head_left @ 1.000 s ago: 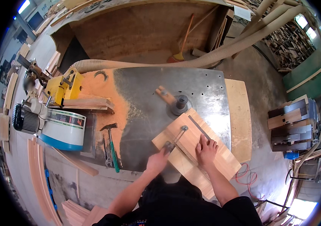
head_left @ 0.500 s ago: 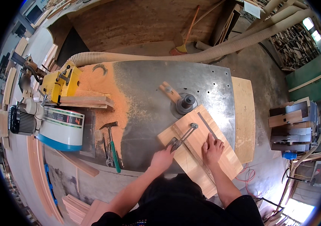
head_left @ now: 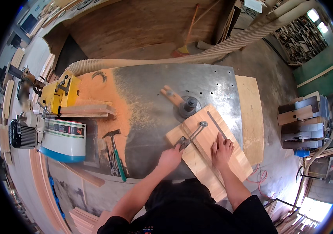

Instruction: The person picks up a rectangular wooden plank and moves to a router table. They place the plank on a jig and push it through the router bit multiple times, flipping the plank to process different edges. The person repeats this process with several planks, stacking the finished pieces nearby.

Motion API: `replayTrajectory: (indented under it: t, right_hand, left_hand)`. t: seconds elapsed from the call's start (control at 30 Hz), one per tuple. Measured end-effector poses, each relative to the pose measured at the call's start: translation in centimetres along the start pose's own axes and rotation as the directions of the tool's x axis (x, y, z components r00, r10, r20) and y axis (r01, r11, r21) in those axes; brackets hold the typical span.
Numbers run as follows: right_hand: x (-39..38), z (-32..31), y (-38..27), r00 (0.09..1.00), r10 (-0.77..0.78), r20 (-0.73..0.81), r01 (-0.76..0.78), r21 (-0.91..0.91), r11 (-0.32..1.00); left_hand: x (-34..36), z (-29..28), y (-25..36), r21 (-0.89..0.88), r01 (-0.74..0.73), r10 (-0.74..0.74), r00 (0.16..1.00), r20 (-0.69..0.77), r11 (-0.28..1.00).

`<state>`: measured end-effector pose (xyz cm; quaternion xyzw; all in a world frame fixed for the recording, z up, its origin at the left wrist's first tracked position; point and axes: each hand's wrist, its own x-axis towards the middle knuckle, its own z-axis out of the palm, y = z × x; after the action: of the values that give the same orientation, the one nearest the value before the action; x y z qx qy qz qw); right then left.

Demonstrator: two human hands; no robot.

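Observation:
My left hand [head_left: 170, 159] is closed around the handle end of a metal toggle clamp [head_left: 192, 135], whose rod reaches up and right to a dark tip on the wood. The clamp sits on a pale wooden board assembly [head_left: 201, 165], tilted at an angle on the machine table, with a strip running across it and a dark slot near its right edge. My right hand [head_left: 222, 150] rests on the board's right part, fingers extended and slightly bent. Just beyond the board's far corner stands a dark round spindle [head_left: 191, 103], with a small wooden arm [head_left: 170, 93] beside it.
Orange sawdust [head_left: 113, 103] covers the left of the grey metal table [head_left: 143, 78]. A hammer [head_left: 115, 150] and wrenches lie there, near a yellow guard [head_left: 63, 93] and a white-and-blue motor unit [head_left: 63, 138]. A ribbed hose [head_left: 147, 63] runs behind; stacked boxes [head_left: 301, 121] stand right.
The board has shifted slightly to the right relative to the spindle, with both hands moving along on it. The whole view has also moved a little.

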<state>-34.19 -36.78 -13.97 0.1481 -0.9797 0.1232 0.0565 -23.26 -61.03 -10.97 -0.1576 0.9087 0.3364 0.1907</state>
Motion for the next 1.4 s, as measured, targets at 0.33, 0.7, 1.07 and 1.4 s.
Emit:
replayTrajectory:
  t: [0.33,0.7,1.07,1.4]
  right_hand:
    - [0.8,0.1,0.9,0.998,0.052,0.023,-0.052,-0.018,0.999]
    - [1.2,0.2,1.9,0.999,0.046,-0.010,-0.046,0.008,0.999]
    - [1.3,0.6,2.5,0.998,0.045,-0.041,-0.045,-0.006,0.999]
    - [1.5,0.6,2.9,0.997,0.073,-0.022,-0.073,0.004,0.997]
  left_hand:
    - [1.6,-0.3,0.9,0.017,-0.015,0.015,1.000,0.009,1.000]
    - [2.6,0.3,1.2,0.087,-0.067,0.072,0.996,-0.059,0.994]
    - [2.9,-0.5,2.1,0.082,-0.061,0.064,0.998,-0.024,0.995]
    - [3.2,-0.5,2.6,0.071,-0.018,0.019,1.000,-0.016,0.997]
